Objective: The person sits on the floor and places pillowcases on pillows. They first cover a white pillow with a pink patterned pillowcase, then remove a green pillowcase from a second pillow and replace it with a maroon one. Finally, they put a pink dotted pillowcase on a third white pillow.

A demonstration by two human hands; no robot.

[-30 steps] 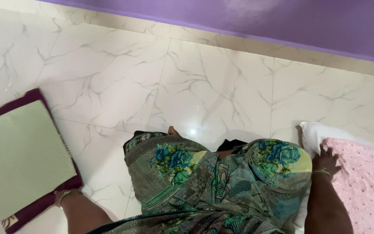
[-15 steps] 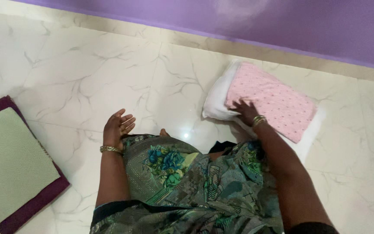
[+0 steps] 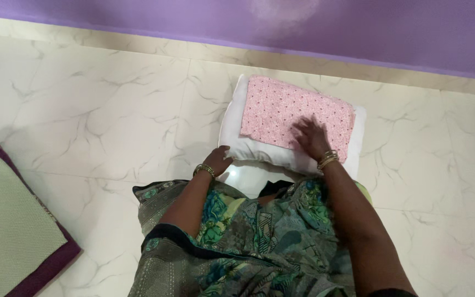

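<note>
Flat and spread, your right hand point(image 3: 310, 137) presses palm-down on the folded pink dotted cloth point(image 3: 290, 113); the fingers blur, and nothing is pinched or clasped. Your left hand point(image 3: 217, 160) rests against the near-left edge of the white pillow point(image 3: 236, 127); whether its fingers curl under that edge cannot be told.

Position: the pink cloth lies on top of the white pillow, covering most of its upper face, with a white margin showing at the left, the near side and the right. The pillow sits on the white marble-patterned floor tiles point(image 3: 105, 110), close to the purple wall point(image 3: 358, 27), its long side roughly parallel to the wall.

Pose: both forearms reach forward from your lap, the right arm long and straight from the lower right, the left bent and shorter. Gold bangles point(image 3: 327, 160) ring the right wrist; another set rings the left.

Surroundings: the green floral patterned garment point(image 3: 248, 236) covers your knees just short of the pillow. A green mat with a maroon border point(image 3: 12, 225) lies at the far left, well apart from both hands.
</note>
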